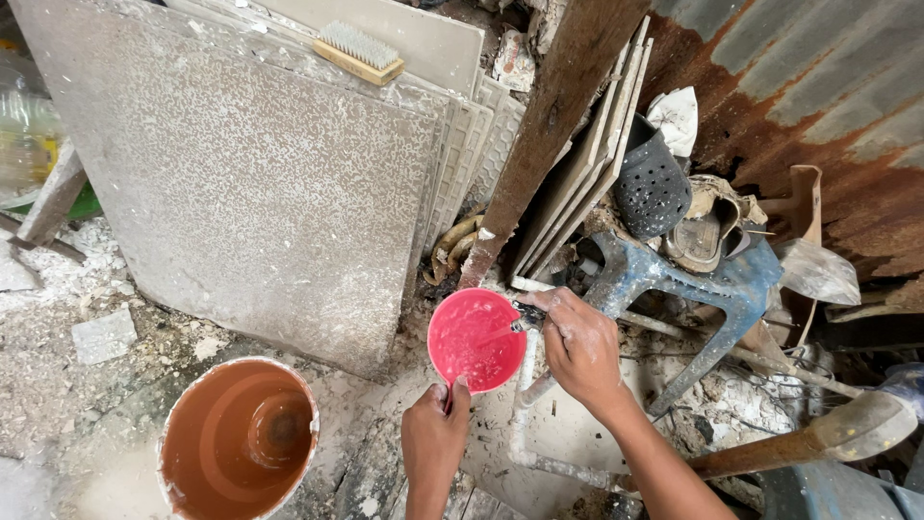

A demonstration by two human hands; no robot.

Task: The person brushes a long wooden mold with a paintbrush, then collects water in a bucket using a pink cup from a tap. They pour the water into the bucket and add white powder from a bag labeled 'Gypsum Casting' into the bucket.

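We look down on a cluttered work corner where a person's left hand (435, 435) pinches the near rim of a small red bowl (475, 339), fingers closed on its edge so the bowl sits level and open-side up, just off the littered floor (87, 404). The right hand (580, 345) is wrapped around a small dark tap (528, 314) on a white pipe (525, 404) that rises beside the bowl — its fingers are closed on the fitting, held right at the bowl's far rim, and a thin pale line reaches from the tap into the bowl, though we cannot tell for certain that it is running water. The bowl's inside looks wet and streaked with whitish residue, a likely reason for holding it so close under the outlet.

To the left of the bowl an orange bucket (239, 438) with a crusted white rim stands upright on the floor, well within reach. Large speckled tiles (241, 164) lean in a stack against the back — a scrub brush (358, 51) rests bristles-up on their top edge, out of the dirt. A rough wooden post (549, 125) slants across them. To the right, a battered blue plastic stool (712, 284) lies tipped amid debris before a rusted corrugated sheet (818, 96).
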